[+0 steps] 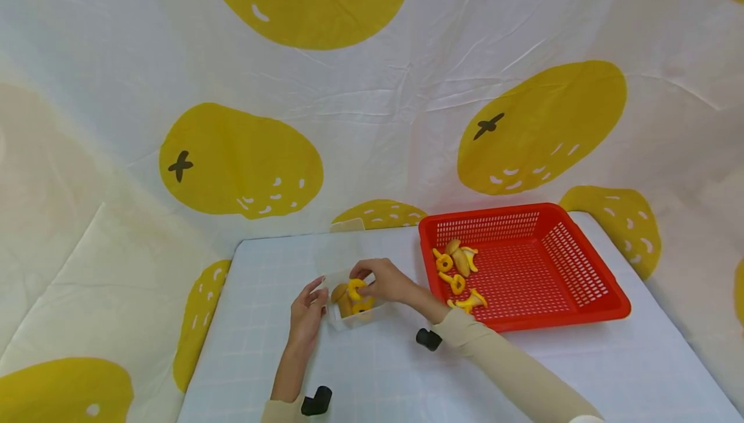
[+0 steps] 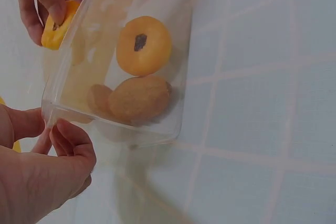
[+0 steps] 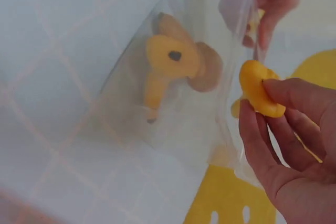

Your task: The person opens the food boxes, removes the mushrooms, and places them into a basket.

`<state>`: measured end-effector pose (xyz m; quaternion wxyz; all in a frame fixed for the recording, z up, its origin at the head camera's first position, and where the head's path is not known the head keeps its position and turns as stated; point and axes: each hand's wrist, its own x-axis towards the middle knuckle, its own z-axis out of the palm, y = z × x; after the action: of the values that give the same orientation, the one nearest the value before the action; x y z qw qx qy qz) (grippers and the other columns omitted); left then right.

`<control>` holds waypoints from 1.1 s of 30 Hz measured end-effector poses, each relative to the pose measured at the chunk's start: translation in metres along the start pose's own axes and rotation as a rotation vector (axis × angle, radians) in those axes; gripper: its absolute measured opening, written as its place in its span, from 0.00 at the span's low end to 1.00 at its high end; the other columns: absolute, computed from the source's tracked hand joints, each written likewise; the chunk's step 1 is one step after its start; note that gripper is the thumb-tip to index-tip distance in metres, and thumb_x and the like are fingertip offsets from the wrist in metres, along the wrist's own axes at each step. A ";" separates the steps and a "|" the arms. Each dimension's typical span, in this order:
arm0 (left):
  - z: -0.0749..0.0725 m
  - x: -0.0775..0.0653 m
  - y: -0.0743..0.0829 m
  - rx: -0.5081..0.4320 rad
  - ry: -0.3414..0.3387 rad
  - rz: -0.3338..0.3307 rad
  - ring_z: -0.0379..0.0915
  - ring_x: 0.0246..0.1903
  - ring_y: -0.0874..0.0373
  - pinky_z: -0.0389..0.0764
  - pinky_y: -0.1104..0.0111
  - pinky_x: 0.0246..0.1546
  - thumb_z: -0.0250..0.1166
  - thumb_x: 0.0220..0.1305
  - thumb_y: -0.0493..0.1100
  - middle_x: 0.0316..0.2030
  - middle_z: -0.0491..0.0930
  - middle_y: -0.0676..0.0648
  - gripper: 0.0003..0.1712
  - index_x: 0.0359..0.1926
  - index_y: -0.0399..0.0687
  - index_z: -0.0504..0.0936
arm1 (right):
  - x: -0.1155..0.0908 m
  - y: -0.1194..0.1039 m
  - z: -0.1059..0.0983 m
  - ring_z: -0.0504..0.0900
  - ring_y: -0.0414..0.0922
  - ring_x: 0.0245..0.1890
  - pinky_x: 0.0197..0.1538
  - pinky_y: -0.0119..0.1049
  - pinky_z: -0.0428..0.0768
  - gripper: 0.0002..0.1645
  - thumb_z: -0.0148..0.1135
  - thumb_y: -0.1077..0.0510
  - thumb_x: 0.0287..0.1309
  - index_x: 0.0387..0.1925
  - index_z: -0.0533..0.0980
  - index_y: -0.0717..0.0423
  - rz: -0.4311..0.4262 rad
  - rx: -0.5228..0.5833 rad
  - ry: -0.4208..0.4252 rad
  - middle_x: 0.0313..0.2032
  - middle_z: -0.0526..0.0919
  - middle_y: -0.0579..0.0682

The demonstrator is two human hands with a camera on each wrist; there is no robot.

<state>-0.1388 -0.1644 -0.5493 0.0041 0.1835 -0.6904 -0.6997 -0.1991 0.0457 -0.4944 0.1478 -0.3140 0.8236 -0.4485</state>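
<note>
From where I stand, the left hand is at the near left, pinching the rim of a clear plastic box between thumb and fingers, with a black wrist device strapped below it. The box sits on a pale checked tablecloth; inside lie a brown toy mushroom and a yellow toy mushroom, touching each other. At the box's open top, the right hand has thumb and fingertips clamped on the held yellow mushroom. Farther right, apart from the box, stands a red plastic basket with slotted walls. Along its left side lie another brown mushroom and several yellow mushrooms. Behind everything hangs a white cloth printed with big yellow fruit.
</note>
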 end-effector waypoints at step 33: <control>-0.001 -0.003 0.004 0.011 -0.013 0.003 0.75 0.42 0.57 0.76 0.71 0.39 0.61 0.76 0.39 0.49 0.80 0.42 0.26 0.70 0.35 0.72 | -0.080 0.019 -0.081 0.82 0.52 0.52 0.49 0.37 0.84 0.17 0.72 0.63 0.63 0.53 0.82 0.58 0.154 0.161 0.312 0.49 0.86 0.52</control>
<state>-0.1363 -0.1649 -0.5449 -0.0002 0.1778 -0.6945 -0.6972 -0.1888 0.1576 -0.4683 0.0768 -0.1638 0.8198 -0.5434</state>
